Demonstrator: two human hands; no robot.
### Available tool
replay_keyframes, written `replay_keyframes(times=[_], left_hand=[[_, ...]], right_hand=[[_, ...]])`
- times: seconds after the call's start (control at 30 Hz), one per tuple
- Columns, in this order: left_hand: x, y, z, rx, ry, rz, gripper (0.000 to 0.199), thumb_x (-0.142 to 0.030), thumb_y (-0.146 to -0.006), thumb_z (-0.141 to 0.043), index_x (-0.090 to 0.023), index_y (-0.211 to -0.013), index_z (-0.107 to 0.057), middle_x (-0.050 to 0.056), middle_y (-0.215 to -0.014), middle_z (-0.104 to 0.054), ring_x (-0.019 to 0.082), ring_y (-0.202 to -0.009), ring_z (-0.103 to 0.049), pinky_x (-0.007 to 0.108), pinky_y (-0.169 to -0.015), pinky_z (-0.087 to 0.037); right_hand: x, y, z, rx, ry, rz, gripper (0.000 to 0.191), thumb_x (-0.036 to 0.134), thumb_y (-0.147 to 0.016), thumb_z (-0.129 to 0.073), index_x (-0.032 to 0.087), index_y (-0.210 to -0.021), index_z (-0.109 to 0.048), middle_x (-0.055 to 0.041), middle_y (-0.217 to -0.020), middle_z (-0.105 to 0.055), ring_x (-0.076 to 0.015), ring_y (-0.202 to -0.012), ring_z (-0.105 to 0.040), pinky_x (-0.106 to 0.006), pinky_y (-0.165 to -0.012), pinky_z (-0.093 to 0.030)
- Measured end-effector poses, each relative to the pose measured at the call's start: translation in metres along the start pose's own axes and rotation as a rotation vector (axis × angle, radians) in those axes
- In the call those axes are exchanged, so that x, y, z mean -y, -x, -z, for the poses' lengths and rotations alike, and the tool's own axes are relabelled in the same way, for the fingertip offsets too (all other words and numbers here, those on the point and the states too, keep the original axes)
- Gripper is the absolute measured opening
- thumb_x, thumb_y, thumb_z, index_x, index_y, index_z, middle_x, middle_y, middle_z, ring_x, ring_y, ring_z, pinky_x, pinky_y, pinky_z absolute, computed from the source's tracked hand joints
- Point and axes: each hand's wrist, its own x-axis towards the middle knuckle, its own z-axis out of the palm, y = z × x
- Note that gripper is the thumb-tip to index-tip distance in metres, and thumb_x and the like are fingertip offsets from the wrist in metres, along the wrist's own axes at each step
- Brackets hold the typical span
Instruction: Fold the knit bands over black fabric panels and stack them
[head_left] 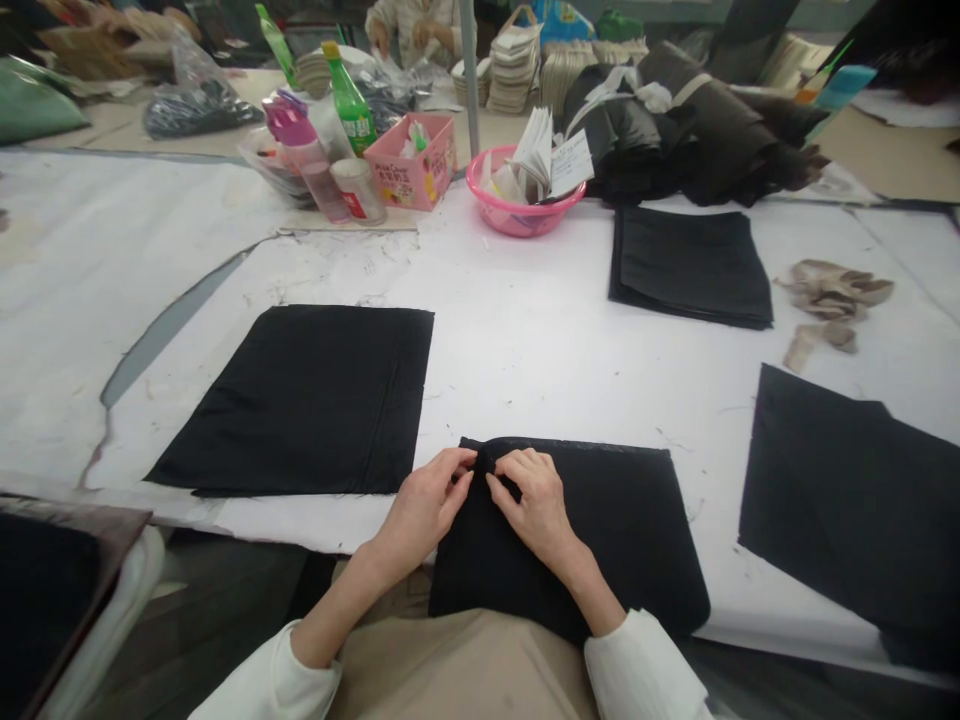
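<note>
A black fabric piece (622, 530) lies in front of me, its near side hanging over the table edge. At its upper left corner, my left hand (436, 492) pinches the edge between thumb and fingers. Close beside it, my right hand (534, 500) is closed on the same top edge, where the cloth bunches up slightly between the two hands. The exact fold under the fingertips is hidden. To the left rests a stack of black fabric (315, 400), and to the right lie more black panels (847, 500).
Farther back are a black fabric stack (690, 265), a beige cloth strip (832, 290), a pink basin (525, 215) with papers, a pink box (416, 165), a green bottle (349, 105) and dark bundled cloth (675, 130). A metal pole (471, 80) rises behind. A co-worker (416, 30) sits opposite.
</note>
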Motion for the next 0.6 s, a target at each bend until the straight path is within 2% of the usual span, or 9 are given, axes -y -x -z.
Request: replay_keyframes(times=[0.13,0.23,0.37,0.5,0.53,0.6], left_hand=[[0.006,-0.001,-0.004,0.013,-0.147,-0.097,0.025,-0.019,-0.094,-0.045,-0.022,-0.116,-0.056,0.007,-0.113,-0.062,0.019,-0.096,-0.062,0.033,-0.088,-0.05],[0.006,-0.002,-0.007,-0.005,-0.212,-0.127,0.028,-0.017,-0.093,-0.046,-0.022,-0.118,-0.056,0.009,-0.119,-0.06,0.02,-0.102,-0.062,0.033,-0.089,-0.051],[0.007,-0.002,-0.011,-0.026,-0.271,-0.127,0.028,-0.016,-0.093,-0.047,-0.022,-0.119,-0.057,0.008,-0.12,-0.06,0.019,-0.101,-0.063,0.033,-0.089,-0.052],[0.01,-0.002,-0.013,-0.033,-0.289,-0.136,0.027,-0.016,-0.093,-0.05,-0.021,-0.118,-0.057,0.007,-0.12,-0.059,0.018,-0.099,-0.063,0.033,-0.088,-0.053],[0.01,-0.002,-0.013,-0.031,-0.287,-0.141,0.026,-0.017,-0.093,-0.05,-0.021,-0.118,-0.057,0.007,-0.12,-0.059,0.018,-0.097,-0.063,0.033,-0.087,-0.054],[0.01,-0.001,-0.013,-0.018,-0.282,-0.148,0.027,-0.018,-0.093,-0.051,-0.021,-0.119,-0.057,0.007,-0.12,-0.059,0.017,-0.095,-0.063,0.032,-0.085,-0.054]], right_hand=[[0.001,0.002,0.009,0.0,-0.112,-0.015,0.011,0.025,-0.092,-0.054,0.022,-0.081,-0.054,-0.0005,-0.085,-0.061,-0.0159,-0.082,-0.053,-0.034,-0.079,-0.038],[0.0,0.01,0.023,-0.03,-0.284,-0.069,0.01,0.024,-0.091,-0.055,0.022,-0.082,-0.054,-0.0018,-0.09,-0.061,-0.0164,-0.086,-0.054,-0.032,-0.081,-0.041],[-0.008,0.033,0.042,-0.079,-0.617,-0.227,0.015,0.026,-0.091,-0.055,0.021,-0.078,-0.053,-0.0016,-0.092,-0.058,-0.0148,-0.085,-0.054,-0.028,-0.078,-0.042],[-0.021,0.06,0.047,-0.26,-0.882,-0.424,0.013,0.028,-0.089,-0.058,0.021,-0.079,-0.055,0.0009,-0.086,-0.052,-0.0118,-0.078,-0.048,-0.024,-0.071,-0.04],[-0.022,0.064,0.048,-0.29,-0.928,-0.447,0.011,0.028,-0.088,-0.059,0.021,-0.081,-0.056,0.0009,-0.086,-0.052,-0.0117,-0.077,-0.047,-0.024,-0.07,-0.04],[-0.022,0.068,0.048,-0.269,-0.964,-0.448,0.009,0.028,-0.088,-0.059,0.021,-0.083,-0.058,0.0004,-0.087,-0.052,-0.0122,-0.078,-0.047,-0.025,-0.072,-0.041]])
